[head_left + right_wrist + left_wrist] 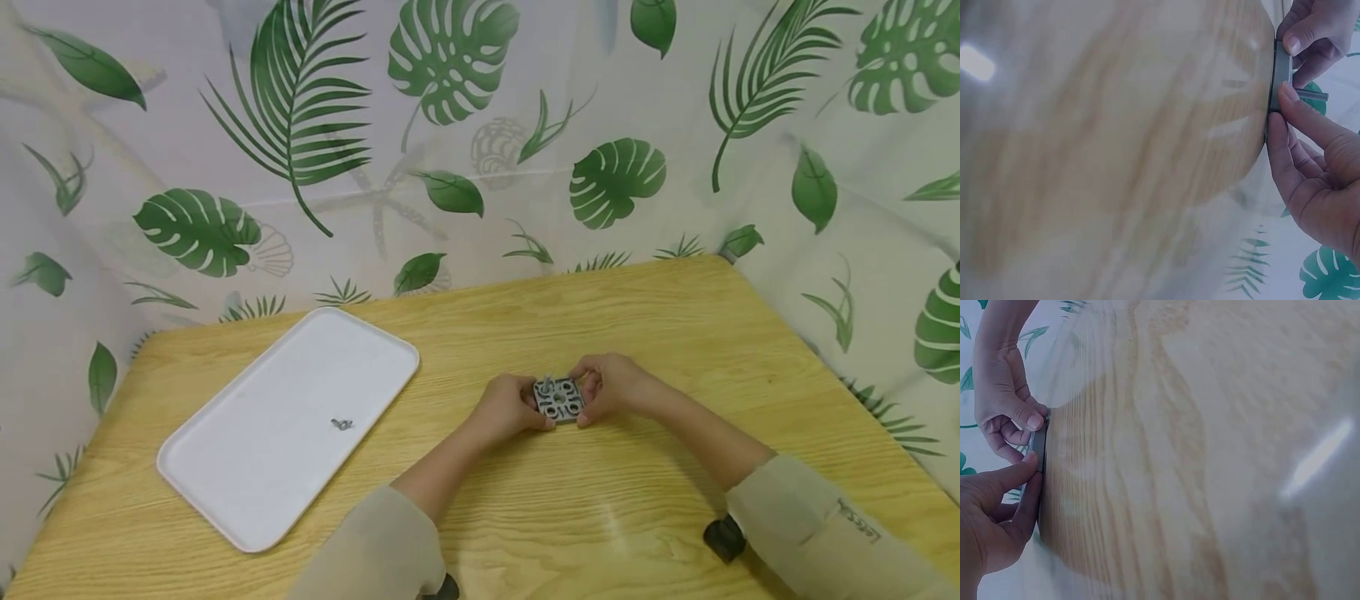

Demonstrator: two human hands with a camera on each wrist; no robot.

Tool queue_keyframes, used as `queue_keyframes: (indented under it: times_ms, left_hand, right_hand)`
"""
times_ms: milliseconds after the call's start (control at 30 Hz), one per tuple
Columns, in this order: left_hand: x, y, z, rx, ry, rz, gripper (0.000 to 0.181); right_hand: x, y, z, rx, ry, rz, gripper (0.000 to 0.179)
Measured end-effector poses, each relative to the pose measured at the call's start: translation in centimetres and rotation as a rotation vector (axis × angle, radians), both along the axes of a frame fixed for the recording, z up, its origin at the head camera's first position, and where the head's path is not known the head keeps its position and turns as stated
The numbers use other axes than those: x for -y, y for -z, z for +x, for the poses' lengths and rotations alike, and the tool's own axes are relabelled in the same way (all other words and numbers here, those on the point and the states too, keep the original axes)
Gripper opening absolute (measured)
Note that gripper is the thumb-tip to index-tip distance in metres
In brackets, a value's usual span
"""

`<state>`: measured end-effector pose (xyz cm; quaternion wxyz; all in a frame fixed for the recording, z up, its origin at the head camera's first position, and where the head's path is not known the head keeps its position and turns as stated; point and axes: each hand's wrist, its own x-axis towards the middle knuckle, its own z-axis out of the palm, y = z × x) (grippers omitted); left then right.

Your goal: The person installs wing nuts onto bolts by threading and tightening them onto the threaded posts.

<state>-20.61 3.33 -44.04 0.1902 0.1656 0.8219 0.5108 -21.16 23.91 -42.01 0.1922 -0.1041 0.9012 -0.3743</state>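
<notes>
Between the two hands, a square grey metal plate [561, 408] with several round holes and curved slots lies on or just above the table; which of the two I cannot tell. A bolt or pin [547, 384] stands up from its far left corner, and its grey shaft [1313, 95] juts out in the right wrist view. My left hand [504, 406] pinches the plate's left side between thumb and fingers. The opposite side is pinched by my right hand [617, 387]. Seen edge-on in the left wrist view, the plate [1037, 447] is a thin dark bar.
To the left lies a shallow white tray [255, 442] with a raised rim. A few small metal pieces [342, 424] rest in it near its right edge. The wooden table [600, 517] meets a leaf-print cloth [517, 200] at the back and right.
</notes>
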Motion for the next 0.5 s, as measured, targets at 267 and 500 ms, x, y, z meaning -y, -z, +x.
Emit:
queue_keyframes:
  times_ms: [267,500]
  left_hand:
    - [0.9,0.5,0.3,-0.018,0.010,-0.019,0.038]
    - [2.2,0.6,1.0,0.000,0.002,-0.020,0.052]
  right_hand:
    - [0.9,-0.4,0.8,-0.040,-0.081,0.035,0.062]
    - [1.9,0.1,1.1,-0.030,-0.090,0.019,0.061]
